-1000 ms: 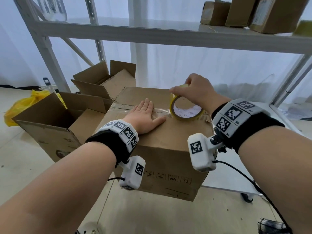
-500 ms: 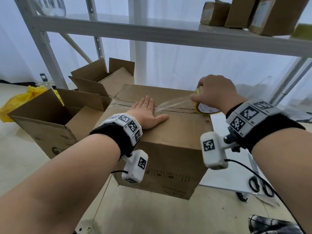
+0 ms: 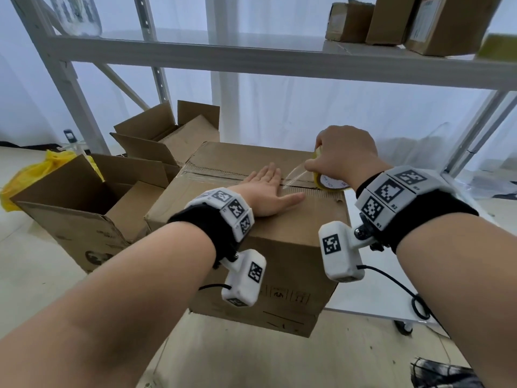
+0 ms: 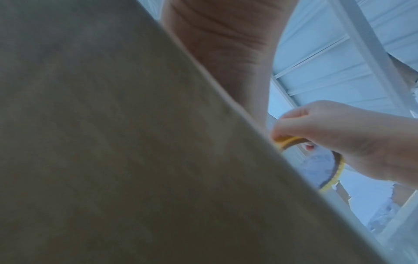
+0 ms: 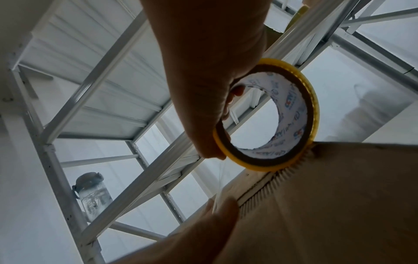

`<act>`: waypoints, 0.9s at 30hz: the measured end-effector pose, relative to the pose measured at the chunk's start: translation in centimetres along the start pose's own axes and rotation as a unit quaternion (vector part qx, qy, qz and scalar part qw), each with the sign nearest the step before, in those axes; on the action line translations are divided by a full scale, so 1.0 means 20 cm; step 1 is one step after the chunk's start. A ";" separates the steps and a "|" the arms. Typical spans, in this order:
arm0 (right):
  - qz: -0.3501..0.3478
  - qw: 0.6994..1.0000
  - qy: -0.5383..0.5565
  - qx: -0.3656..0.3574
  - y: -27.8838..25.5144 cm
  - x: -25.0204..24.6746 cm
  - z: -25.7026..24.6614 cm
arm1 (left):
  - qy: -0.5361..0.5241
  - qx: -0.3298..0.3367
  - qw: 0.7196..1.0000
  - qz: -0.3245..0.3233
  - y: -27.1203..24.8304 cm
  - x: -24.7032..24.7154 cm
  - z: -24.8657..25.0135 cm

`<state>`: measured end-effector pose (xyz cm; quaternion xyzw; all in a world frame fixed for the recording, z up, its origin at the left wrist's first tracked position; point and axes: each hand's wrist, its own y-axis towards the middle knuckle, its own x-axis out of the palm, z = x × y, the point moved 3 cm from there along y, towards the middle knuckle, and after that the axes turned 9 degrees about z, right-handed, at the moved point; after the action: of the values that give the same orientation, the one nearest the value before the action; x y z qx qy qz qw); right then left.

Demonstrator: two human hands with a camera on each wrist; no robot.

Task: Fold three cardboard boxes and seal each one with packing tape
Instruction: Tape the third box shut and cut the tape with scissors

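Three brown cardboard boxes in sight on the floor: closed brown cardboard box (image 3: pixel 268 219) nearest, two open-flapped brown cardboard boxes (image 3: pixel 84 208) just left of and behind it. Left hand (image 3: pixel 268 194) flat on top of the closed box, fingers straight, pressing clear tape strip (image 3: pixel 293 177) onto the centre seam. Right hand (image 3: pixel 344 158) at the closed box's right top edge, fingers curled round yellow-rimmed roll of clear packing tape (image 5: pixel 271 121), roll touching the cardboard there. Strip stretched taut from roll down to left fingertips. Above the closed box, white metal shelf rack (image 3: pixel 251 57) carrying small brown parcels (image 3: pixel 391 21). Left of the open boxes, crumpled yellow plastic bag (image 3: pixel 30 175).
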<state>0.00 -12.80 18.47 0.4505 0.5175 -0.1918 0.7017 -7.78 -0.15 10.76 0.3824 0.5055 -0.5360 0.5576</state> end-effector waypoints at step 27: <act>-0.008 0.999 0.036 0.003 -0.01 -0.04 -0.05 | 0.005 -0.011 0.998 0.054 -0.09 0.05 -0.02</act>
<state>-0.95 -12.28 19.11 0.4554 0.5450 -0.1828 0.6798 -9.78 -0.18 10.00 0.4057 0.4924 -0.4979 0.5874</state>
